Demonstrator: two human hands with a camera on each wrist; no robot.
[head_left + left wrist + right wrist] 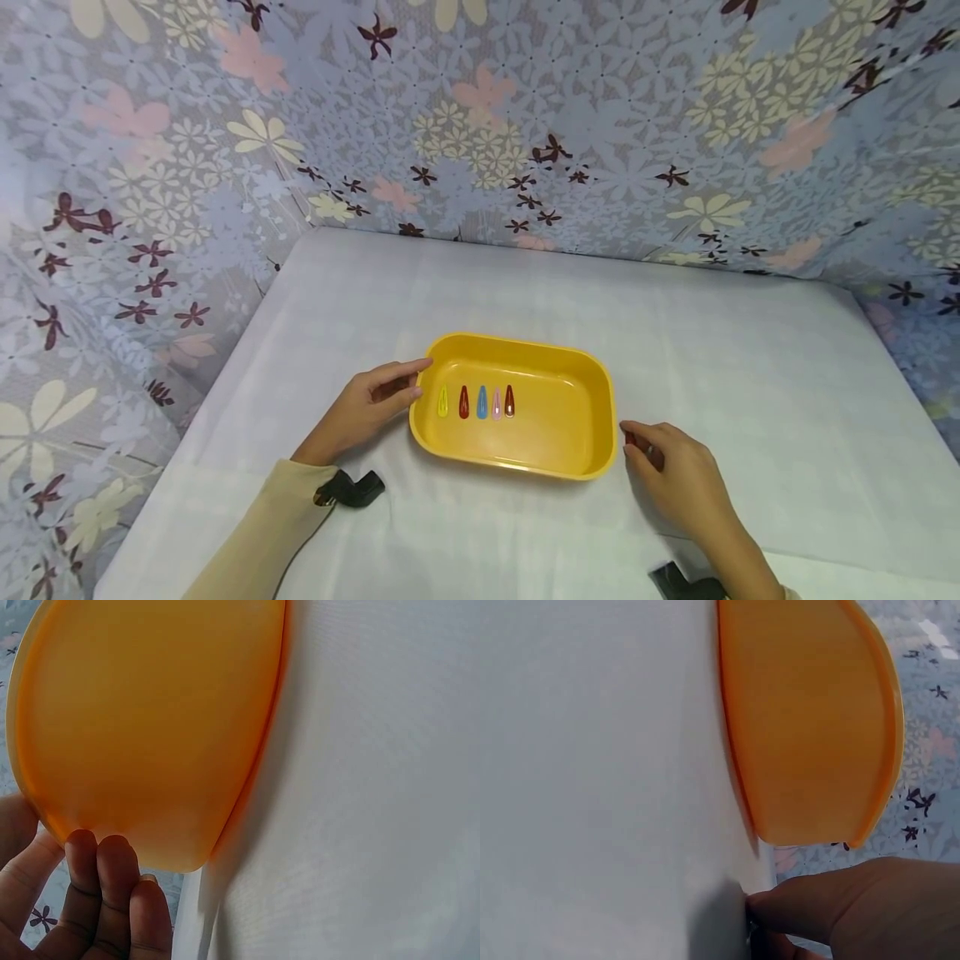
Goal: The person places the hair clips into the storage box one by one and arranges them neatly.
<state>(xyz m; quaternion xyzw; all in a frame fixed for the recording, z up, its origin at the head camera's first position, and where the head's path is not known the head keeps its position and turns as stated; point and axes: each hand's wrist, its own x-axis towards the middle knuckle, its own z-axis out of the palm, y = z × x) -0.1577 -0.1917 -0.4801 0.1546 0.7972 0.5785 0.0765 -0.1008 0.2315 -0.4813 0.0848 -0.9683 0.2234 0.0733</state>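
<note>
A yellow plastic tray [555, 471] lies on the table. Inside it, a row of snap hair clips stands in its left half: a yellow clip [443, 401], a red clip [464, 402], a blue clip [482, 402], a pink clip [497, 404] and a dark red clip [510, 401]. My left hand [367, 408] holds the tray's left end, fingers against its outer wall [150, 750] in the left wrist view. Just off the tray's right end, my right hand [678, 467] pinches a dark red hair clip [630, 437], mostly hidden by the fingers.
White cloth [420, 283] covers the table. Floral fabric [525, 125] hangs behind it and along the left side. Black straps [358, 489] sit at both wrists.
</note>
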